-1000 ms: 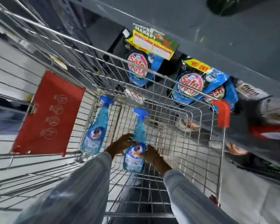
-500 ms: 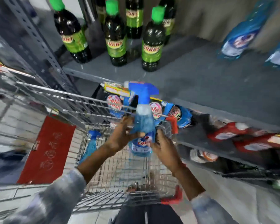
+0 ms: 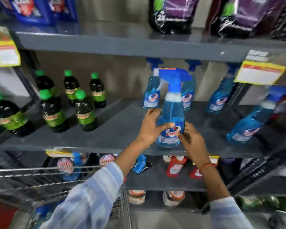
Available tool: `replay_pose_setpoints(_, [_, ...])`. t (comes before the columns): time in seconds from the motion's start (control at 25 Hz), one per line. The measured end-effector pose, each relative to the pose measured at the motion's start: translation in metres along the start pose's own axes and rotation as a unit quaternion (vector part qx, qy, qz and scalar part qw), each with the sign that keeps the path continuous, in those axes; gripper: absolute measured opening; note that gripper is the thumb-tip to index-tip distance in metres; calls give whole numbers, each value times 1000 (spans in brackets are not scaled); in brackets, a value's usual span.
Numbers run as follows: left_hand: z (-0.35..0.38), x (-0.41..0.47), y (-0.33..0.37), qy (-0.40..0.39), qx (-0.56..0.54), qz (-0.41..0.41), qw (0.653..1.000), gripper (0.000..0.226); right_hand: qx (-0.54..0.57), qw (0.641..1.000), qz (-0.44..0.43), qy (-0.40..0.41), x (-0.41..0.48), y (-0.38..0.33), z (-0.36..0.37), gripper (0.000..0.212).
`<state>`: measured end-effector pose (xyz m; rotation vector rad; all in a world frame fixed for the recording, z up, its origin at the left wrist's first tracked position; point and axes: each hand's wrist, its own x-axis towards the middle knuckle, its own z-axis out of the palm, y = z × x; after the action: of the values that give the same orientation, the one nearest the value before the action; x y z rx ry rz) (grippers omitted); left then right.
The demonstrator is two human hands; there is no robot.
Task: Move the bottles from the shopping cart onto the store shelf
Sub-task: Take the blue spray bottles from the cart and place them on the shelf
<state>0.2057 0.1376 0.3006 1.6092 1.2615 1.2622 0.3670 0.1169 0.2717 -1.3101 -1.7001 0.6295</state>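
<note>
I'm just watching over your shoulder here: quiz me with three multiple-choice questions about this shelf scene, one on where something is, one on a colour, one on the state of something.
1. Where is the spray bottle that the hands hold?
A. at the front of the middle shelf
B. down in the cart
C. on the top shelf

2. What colour are the caps of the dark bottles at the left of that shelf?
A. red
B. green
C. white

3. How is the spray bottle held?
A. by the left hand alone
B. by no hand
C. by both hands

Answers:
1 A: its base is at the front edge of the middle shelf.
2 B: every cap there is green.
3 C: the left hand and right hand flank its lower body.
</note>
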Motion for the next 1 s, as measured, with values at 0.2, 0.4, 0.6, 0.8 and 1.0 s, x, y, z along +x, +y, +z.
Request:
replay_pose_setpoints(0.2, [81,52,1,-16,20,-3,1000,47,41,996,45,61,36,65,-38,62])
replay_pose_setpoints(0.4, [137,93,-20,1,48,-27,998,62,35,990,111,79,68,111,-53,66])
replay_pose_setpoints(0.6, [145,106,-31,-3,39,-40,998,55,29,989,118,86,81,126,-48,46])
replay_pose_setpoints(0.8, [129,83,-14,-31,77,-15,996,65,27,977,132,166,61,97,-35,54])
replay_pose_setpoints(1.0, [39,-4,-40,70,76,61,993,54,76,976,64,195,-9,34,50,48])
